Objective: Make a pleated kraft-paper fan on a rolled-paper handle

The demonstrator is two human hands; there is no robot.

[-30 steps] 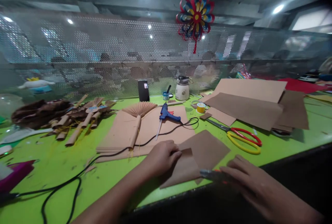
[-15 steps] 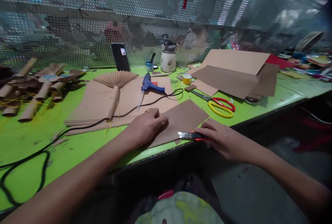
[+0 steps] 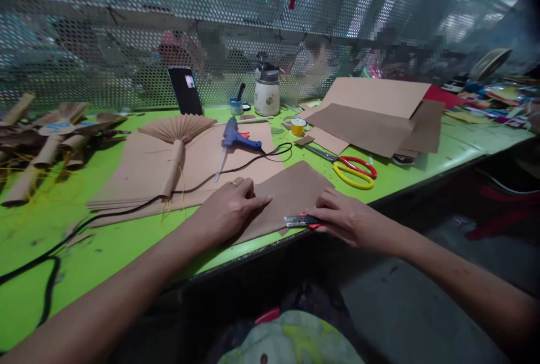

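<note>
A sheet of brown paper (image 3: 291, 189) lies near the front edge of the green table. My left hand (image 3: 232, 206) rests on its left part, index finger stretched out and the other fingers partly bent, with nothing held. In my right hand (image 3: 348, 218) is a utility knife (image 3: 301, 221) with a red and black handle; its blade points left along the sheet's front edge. The fingertips of that hand reach the sheet's right corner. Behind the sheet lie scissors (image 3: 352, 171) with red and yellow handles.
A blue glue gun (image 3: 238, 138) and a pleated paper fan (image 3: 172, 158) lie on stacked tan paper (image 3: 126, 167). A black cord (image 3: 109, 215) crosses the left side. Further back stand a phone (image 3: 184, 91), a bottle (image 3: 267, 94) and a yellow thread spool (image 3: 297, 127). Large sheets (image 3: 363, 122) lie right.
My right hand, with the utility knife, has shifted slightly left and its fingertips now reach over the sheet's right corner. The left hand stays on the paper. The whole view has shifted a little.
</note>
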